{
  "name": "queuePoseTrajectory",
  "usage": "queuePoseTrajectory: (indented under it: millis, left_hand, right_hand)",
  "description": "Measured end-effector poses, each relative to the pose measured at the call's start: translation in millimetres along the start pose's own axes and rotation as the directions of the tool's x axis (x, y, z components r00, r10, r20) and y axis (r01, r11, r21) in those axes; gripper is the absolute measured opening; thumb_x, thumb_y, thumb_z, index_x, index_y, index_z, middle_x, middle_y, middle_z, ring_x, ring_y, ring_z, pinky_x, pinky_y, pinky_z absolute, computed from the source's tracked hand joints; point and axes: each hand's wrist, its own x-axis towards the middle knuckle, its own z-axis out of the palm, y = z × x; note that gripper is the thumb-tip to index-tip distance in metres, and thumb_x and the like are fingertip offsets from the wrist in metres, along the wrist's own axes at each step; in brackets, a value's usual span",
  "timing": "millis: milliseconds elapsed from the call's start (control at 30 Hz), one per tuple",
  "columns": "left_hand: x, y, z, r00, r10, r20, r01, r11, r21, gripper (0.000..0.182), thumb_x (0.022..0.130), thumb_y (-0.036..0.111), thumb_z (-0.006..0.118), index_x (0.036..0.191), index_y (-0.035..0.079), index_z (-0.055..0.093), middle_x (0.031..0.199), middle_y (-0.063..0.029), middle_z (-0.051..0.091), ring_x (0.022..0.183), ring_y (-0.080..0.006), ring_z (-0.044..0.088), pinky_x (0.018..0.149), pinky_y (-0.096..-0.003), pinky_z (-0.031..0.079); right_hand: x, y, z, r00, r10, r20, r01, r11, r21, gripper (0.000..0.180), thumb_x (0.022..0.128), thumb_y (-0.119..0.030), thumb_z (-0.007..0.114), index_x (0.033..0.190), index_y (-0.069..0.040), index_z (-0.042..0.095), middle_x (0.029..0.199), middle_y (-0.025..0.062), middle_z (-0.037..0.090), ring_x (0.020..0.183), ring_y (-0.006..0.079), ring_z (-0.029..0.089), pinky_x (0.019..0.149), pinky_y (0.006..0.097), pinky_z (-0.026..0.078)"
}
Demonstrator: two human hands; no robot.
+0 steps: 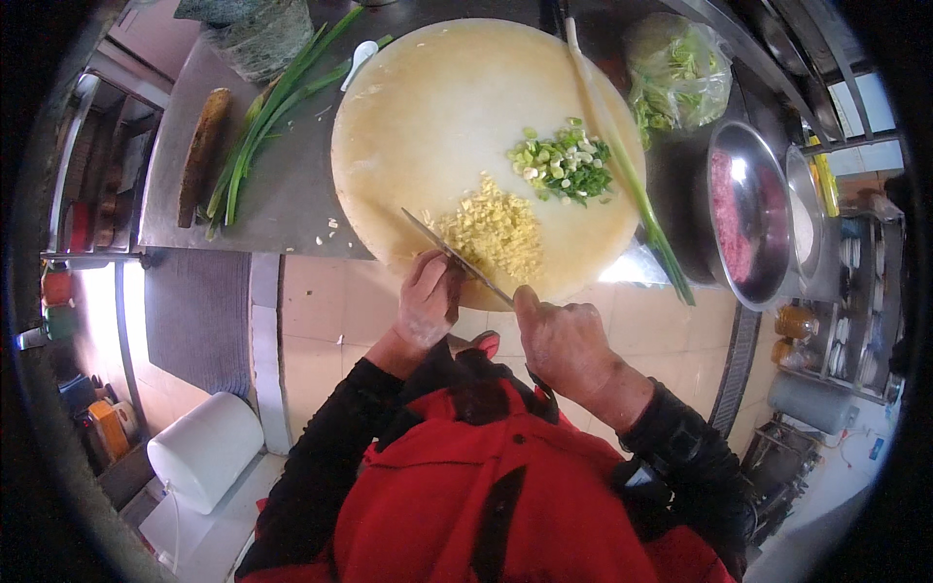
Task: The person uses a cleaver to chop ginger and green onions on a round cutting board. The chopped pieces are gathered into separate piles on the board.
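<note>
A large round cutting board [430, 109] lies on the metal counter. My right hand [565, 339] is closed around the handle of a kitchen knife [461, 260], whose blade slants up and left across the board's near part. Close to the blade, my left hand [430, 295] rests at the board's near edge with bent fingers; whether it holds anything is hidden. Finely chopped yellow pieces, which look like ginger [503, 229], are heaped just beyond the blade. Chopped green onion [561, 164] forms a second pile to the right, beside a whole green onion stalk [623, 157] lying over the board's edge.
Green onion leaves [266, 124], a long brown root vegetable [204, 157] and a white spoon [360, 62] lie on the counter [291, 197] at left. At right stand a bag of greens [681, 76] and a steel bowl [765, 211] with pink minced meat.
</note>
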Motion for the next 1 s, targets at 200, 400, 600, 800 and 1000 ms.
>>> queuePoseTrajectory:
  millis: [200, 400, 600, 800, 1000]
  left_hand:
    - [2.2, 2.6, -3.6, 0.997, -0.030, -0.073, 0.030, 1.000, 0.001, 0.025, 0.058, -0.008, 0.061, 0.084, -0.008, 0.059, 0.092, -0.0155, 0.055, 0.086, -0.0340, 0.057, 0.074, -0.0406, 0.051]
    - [-1.7, 0.3, -1.7, 1.000, 0.026, -0.005, -0.026, 1.000, 0.016, 0.025, 0.058, -0.005, 0.061, 0.083, -0.008, 0.059, 0.093, -0.0161, 0.054, 0.087, -0.0356, 0.055, 0.075, -0.0420, 0.050]
    - [2.0, 3.4, -5.7, 0.997, -0.082, -0.003, 0.082, 0.997, 0.006, 0.025, 0.061, -0.006, 0.060, 0.086, -0.005, 0.057, 0.093, -0.0158, 0.054, 0.085, -0.0351, 0.054, 0.074, -0.0415, 0.048]
    - [17.3, 8.6, -27.5, 0.971, -0.232, -0.058, 0.220, 0.961, -0.166, 0.022, 0.070, -0.008, 0.056, 0.091, 0.000, 0.058, 0.096, -0.0156, 0.054, 0.086, -0.0342, 0.055, 0.074, -0.0404, 0.047]
    - [20.5, -21.8, -45.5, 0.930, -0.366, 0.039, 0.368, 0.924, -0.098, 0.021, 0.079, -0.003, 0.051, 0.098, 0.000, 0.059, 0.103, -0.0150, 0.054, 0.093, -0.0303, 0.056, 0.080, -0.0365, 0.048]
  right_hand:
    - [22.3, -1.4, 15.5, 0.990, -0.012, -0.142, 0.013, 1.000, 0.004, 0.015, 0.080, -0.007, 0.051, 0.092, -0.002, 0.043, 0.058, 0.0103, 0.059, 0.049, 0.0296, 0.060, 0.046, 0.0404, 0.047]
    - [2.5, -4.2, -0.5, 1.000, 0.000, -0.002, 0.000, 1.000, 0.008, 0.015, 0.081, -0.008, 0.051, 0.092, -0.002, 0.043, 0.059, 0.0106, 0.060, 0.049, 0.0296, 0.061, 0.046, 0.0398, 0.047]
    - [19.4, -2.6, 22.0, 0.990, 0.038, -0.136, -0.030, 0.998, 0.060, 0.014, 0.086, -0.011, 0.052, 0.091, -0.004, 0.042, 0.058, 0.0108, 0.059, 0.049, 0.0299, 0.060, 0.047, 0.0414, 0.046]
    - [-0.8, 10.2, 6.4, 0.968, 0.109, -0.226, -0.081, 0.988, 0.129, 0.014, 0.083, -0.009, 0.052, 0.090, -0.005, 0.041, 0.059, 0.0124, 0.059, 0.050, 0.0306, 0.061, 0.046, 0.0409, 0.048]
    - [-5.7, 19.2, -11.3, 0.962, 0.175, -0.208, -0.155, 0.982, 0.109, 0.014, 0.086, -0.010, 0.052, 0.090, -0.005, 0.040, 0.058, 0.0129, 0.058, 0.049, 0.0317, 0.060, 0.046, 0.0425, 0.048]
